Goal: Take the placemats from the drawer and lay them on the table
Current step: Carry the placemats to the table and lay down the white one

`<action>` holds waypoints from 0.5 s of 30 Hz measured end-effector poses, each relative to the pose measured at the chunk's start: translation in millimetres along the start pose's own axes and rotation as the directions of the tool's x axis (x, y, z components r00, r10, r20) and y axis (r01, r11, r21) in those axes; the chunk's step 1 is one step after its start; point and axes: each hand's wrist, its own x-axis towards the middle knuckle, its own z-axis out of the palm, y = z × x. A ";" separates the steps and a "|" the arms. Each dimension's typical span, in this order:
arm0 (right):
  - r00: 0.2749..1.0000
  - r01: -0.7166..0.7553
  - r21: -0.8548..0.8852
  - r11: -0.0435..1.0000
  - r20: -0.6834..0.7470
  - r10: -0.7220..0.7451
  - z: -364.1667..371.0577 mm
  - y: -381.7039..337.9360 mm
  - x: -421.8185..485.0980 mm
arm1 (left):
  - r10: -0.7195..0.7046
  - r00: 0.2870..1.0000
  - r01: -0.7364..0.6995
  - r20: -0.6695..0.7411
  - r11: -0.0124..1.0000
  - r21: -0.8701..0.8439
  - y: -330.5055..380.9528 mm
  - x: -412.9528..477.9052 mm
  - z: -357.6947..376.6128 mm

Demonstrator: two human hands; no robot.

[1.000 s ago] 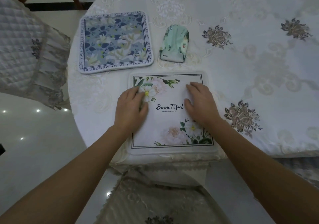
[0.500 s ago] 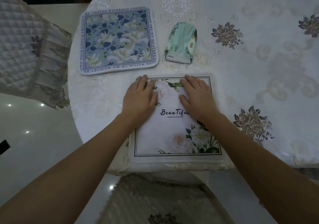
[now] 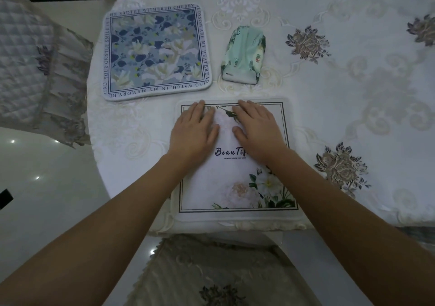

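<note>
A white placemat (image 3: 233, 188) with flowers and the word "Beautiful" lies flat at the near edge of the round table (image 3: 353, 93). My left hand (image 3: 194, 131) and my right hand (image 3: 257, 129) both press flat on its far half, fingers straight, fingertips near its far border. A second placemat (image 3: 156, 51), blue with a floral print and a border of lettering, lies flat on the table to the far left, apart from the white one.
A mint-green packet (image 3: 243, 57) lies just beyond the white placemat. The table wears a pale embroidered cloth. A covered chair (image 3: 35, 70) stands at the left and another chair seat (image 3: 207, 272) is below the table's near edge. Glossy floor at lower left.
Both hands have slid forward over the white placemat, from its middle to its far edge. The placemat lies in about the same place.
</note>
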 end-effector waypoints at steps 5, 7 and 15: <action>0.996 -0.090 -0.001 0.996 -0.018 0.090 -13.4 30.8 -15.5 | -0.010 1.000 0.010 0.001 1.000 0.024 -22.6 -9.1 -6.5; 0.991 -0.133 0.016 0.991 -0.020 0.134 -19.7 41.4 -20.5 | -0.037 0.999 0.037 0.001 0.999 0.014 -26.9 -10.3 -10.7; 0.988 -0.150 0.053 0.987 0.048 0.148 -22.3 38.9 -74.7 | -0.086 0.995 0.087 0.045 0.995 -0.042 -17.8 -47.1 -9.9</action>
